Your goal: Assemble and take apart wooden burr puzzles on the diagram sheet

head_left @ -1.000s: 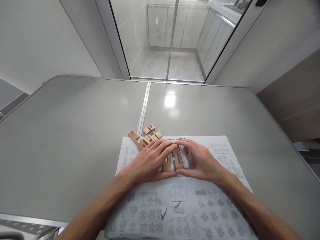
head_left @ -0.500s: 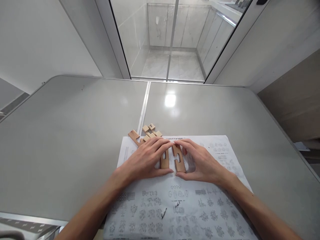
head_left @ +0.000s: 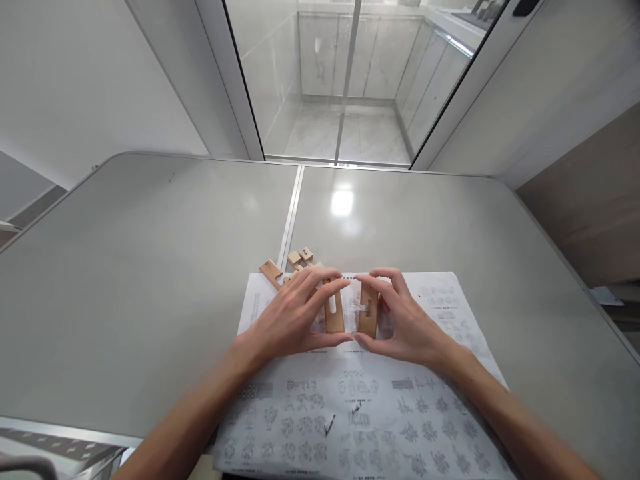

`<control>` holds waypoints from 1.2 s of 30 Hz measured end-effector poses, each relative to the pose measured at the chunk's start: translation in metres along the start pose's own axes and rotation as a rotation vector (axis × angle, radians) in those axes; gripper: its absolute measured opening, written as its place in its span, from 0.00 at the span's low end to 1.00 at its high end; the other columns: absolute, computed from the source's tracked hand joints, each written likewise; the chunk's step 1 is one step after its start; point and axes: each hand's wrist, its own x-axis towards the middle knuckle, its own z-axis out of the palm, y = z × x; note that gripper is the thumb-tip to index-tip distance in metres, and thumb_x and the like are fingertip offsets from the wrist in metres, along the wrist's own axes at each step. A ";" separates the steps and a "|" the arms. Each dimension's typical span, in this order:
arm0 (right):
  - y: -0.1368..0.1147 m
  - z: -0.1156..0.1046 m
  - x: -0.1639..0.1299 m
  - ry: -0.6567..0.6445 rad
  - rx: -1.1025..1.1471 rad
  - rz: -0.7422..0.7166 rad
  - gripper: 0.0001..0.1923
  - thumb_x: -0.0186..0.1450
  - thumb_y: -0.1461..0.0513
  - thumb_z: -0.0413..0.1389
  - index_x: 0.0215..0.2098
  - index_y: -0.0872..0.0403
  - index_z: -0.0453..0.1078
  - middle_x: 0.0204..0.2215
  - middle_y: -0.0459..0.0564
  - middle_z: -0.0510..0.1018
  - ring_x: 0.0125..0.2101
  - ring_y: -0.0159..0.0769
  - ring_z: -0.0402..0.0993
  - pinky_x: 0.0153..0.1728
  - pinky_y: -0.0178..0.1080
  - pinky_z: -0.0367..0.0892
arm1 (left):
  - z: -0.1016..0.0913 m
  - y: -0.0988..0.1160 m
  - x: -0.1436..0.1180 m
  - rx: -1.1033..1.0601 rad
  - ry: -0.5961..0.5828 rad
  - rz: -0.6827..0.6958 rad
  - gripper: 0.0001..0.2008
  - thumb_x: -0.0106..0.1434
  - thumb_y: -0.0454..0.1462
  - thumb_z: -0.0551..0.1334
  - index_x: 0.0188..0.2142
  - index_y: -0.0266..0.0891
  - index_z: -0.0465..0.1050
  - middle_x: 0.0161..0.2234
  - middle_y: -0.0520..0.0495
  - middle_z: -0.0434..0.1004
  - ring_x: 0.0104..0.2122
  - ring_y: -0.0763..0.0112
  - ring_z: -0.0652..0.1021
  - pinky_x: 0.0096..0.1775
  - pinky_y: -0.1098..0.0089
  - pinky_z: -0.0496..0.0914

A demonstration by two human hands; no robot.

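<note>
Both hands over the printed diagram sheet point(head_left: 360, 407), which lies on the near middle of the grey surface point(head_left: 150, 280).

Left hand point(head_left: 290, 320): fingers closed on a slotted wooden piece point(head_left: 334, 312), thumb at its near end, fingertips at the far end. The piece stands on edge on the sheet, long slot visible on its face.

Right hand point(head_left: 405, 320): clamped the same way on a second notched wooden piece point(head_left: 369, 311), also upright on the sheet.

The two pieces stand side by side, near each other but apart, with a narrow gap of paper between them. Roughly parallel, both running near to far.

Spare pieces point(head_left: 295, 263) sit in a loose cluster just past the far-left corner of the sheet, partly behind my left fingers. I can't count them from here.

Step, as I read it: lining up two puzzle pieces for mating, not joined yet. Next move probably needs the slot and notch facing each other at matching height, then a straight push together. I can't tell from here whether the notch orientation is right. Risk: a piece tips if my grip loosens.
</note>
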 end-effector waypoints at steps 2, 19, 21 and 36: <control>0.001 0.001 -0.001 0.007 0.028 0.020 0.46 0.64 0.60 0.67 0.74 0.38 0.52 0.61 0.59 0.60 0.39 0.42 0.77 0.39 0.50 0.84 | 0.000 0.000 -0.001 0.000 0.001 0.001 0.36 0.69 0.51 0.68 0.70 0.47 0.56 0.60 0.38 0.73 0.56 0.52 0.77 0.56 0.51 0.74; 0.001 0.000 0.005 0.143 0.597 0.272 0.20 0.78 0.53 0.56 0.66 0.46 0.65 0.49 0.56 0.86 0.28 0.37 0.80 0.34 0.46 0.81 | 0.008 0.007 -0.002 -0.018 0.008 0.058 0.34 0.69 0.52 0.68 0.67 0.46 0.58 0.59 0.37 0.73 0.60 0.52 0.76 0.60 0.50 0.75; 0.000 -0.004 0.007 0.128 0.670 0.323 0.19 0.76 0.51 0.58 0.60 0.49 0.70 0.40 0.53 0.87 0.29 0.38 0.82 0.35 0.46 0.81 | 0.008 0.007 -0.002 -0.016 0.000 0.058 0.34 0.70 0.52 0.68 0.68 0.46 0.57 0.59 0.37 0.73 0.60 0.51 0.76 0.60 0.49 0.75; -0.008 -0.013 0.005 -0.165 0.796 0.325 0.18 0.78 0.48 0.55 0.42 0.54 0.72 0.18 0.39 0.72 0.16 0.26 0.63 0.21 0.32 0.60 | 0.011 0.014 0.000 -0.154 0.254 0.035 0.44 0.62 0.56 0.73 0.69 0.44 0.58 0.59 0.34 0.68 0.58 0.50 0.77 0.56 0.49 0.78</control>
